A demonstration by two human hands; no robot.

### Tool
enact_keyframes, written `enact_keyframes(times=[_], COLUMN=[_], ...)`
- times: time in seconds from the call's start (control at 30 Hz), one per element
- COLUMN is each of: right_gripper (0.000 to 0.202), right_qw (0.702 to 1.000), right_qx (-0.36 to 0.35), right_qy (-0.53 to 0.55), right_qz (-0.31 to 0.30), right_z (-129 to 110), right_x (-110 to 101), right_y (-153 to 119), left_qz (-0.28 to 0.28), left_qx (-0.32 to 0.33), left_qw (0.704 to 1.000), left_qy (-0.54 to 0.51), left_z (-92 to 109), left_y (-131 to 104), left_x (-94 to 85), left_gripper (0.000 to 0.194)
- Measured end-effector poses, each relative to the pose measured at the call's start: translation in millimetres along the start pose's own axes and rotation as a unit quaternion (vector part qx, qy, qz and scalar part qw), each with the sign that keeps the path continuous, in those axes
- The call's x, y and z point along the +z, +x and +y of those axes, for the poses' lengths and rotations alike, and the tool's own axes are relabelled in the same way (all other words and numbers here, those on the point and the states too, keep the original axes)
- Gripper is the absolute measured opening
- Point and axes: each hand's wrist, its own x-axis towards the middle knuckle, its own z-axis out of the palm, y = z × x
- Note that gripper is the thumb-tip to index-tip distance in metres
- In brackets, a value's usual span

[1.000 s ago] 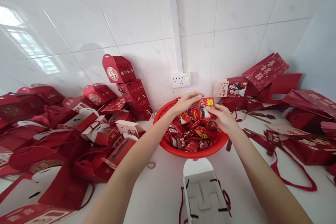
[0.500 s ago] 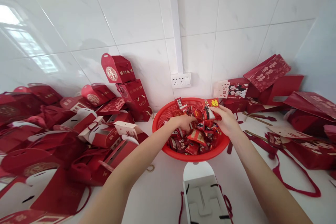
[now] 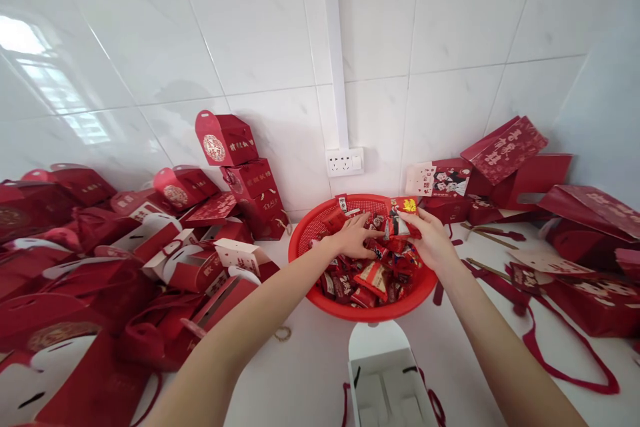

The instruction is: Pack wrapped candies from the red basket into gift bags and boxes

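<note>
A red plastic basket (image 3: pixel 320 303) full of small wrapped snacks and candies (image 3: pixel 375 278) stands in front of me. My left hand (image 3: pixel 354 239) is over the middle of the pile, fingers apart and touching the wrappers. At the basket's right rim, my right hand (image 3: pixel 431 235) pinches a red snack packet (image 3: pixel 399 219) with yellow lettering. Nearer to me sits an open box (image 3: pixel 383 380), white inside, its rounded flap toward the basket and dark red ribbon at its sides.
Red gift boxes (image 3: pixel 95 260) crowd the left side, with a stack of boxes (image 3: pixel 253 190) against the tiled wall. More red boxes and bags (image 3: pixel 505 153) lie at the right, near a loose ribbon (image 3: pixel 575 367). A wall socket (image 3: pixel 345 162) is behind the basket.
My left hand has lifted a little out of the pile and its fingers have spread. The right hand still holds the packet near the same spot. The view has tilted slightly upward.
</note>
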Motion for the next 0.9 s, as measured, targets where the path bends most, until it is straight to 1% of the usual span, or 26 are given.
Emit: enact_keyframes(times=[0.03, 0.1, 0.2, 0.27, 0.37, 0.43, 0.5, 0.57, 0.63, 0.7, 0.77, 0.8, 0.83, 0.9], right_gripper=[0.033, 0.035, 0.037, 0.036, 0.034, 0.033, 0.034, 0.036, 0.038, 0.038, 0.040, 0.041, 0.043, 0.045], right_qw=[1.000, 1.000, 1.000, 1.000, 0.999, 0.998, 0.997, 0.997, 0.999, 0.999, 0.996, 0.994, 0.994, 0.995], right_qx=[-0.003, -0.009, -0.018, -0.021, -0.030, -0.039, -0.045, -0.040, -0.022, 0.002, 0.018, 0.022, 0.023, 0.025], right_qy=[-0.001, 0.000, 0.006, 0.007, 0.001, -0.006, -0.013, -0.019, -0.023, -0.027, -0.035, -0.040, -0.046, -0.051], right_qz=[-0.002, -0.001, 0.010, 0.021, 0.038, 0.051, 0.061, 0.058, 0.035, -0.022, -0.080, -0.097, -0.101, -0.087], right_z=[1, 2, 5, 7, 11, 14, 17, 19, 18, 15, 12, 10, 9, 8], right_x=[0, -1, -1, -1, -3, -5, -7, -6, -4, -1, 0, 1, 0, -1], right_y=[0, 1, 3, 5, 7, 9, 10, 10, 9, 6, 3, 2, 1, 1], left_qz=[-0.008, -0.006, 0.031, 0.061, 0.129, 0.181, 0.226, 0.268, 0.300, 0.299, 0.274, 0.260, 0.250, 0.242], left_qx=[0.008, 0.021, 0.045, 0.053, 0.050, 0.043, 0.038, 0.044, 0.063, 0.084, 0.101, 0.108, 0.115, 0.124], left_qw=[1.000, 1.000, 0.998, 0.995, 0.985, 0.973, 0.959, 0.937, 0.908, 0.889, 0.891, 0.895, 0.898, 0.901], left_qy=[-0.003, -0.017, -0.044, -0.063, -0.107, -0.138, -0.166, -0.219, -0.286, -0.337, -0.348, -0.346, -0.343, -0.337], left_z=[1, 0, -3, -4, -6, -6, -5, -3, 0, 5, 9, 10, 11, 12], left_y=[2, 5, 8, 8, 6, 4, 3, 2, 2, 3, 4, 4, 4, 3], left_x=[2.6, 5.8, 4.8, 0.9, -6.5, -10.9, -14.0, -15.1, -14.0, -11.4, -8.9, -8.1, -7.7, -8.0], left_gripper=[0.063, 0.052, 0.026, 0.020, 0.031, 0.040, 0.045, 0.046, 0.049, 0.053, 0.056, 0.057, 0.058, 0.061])
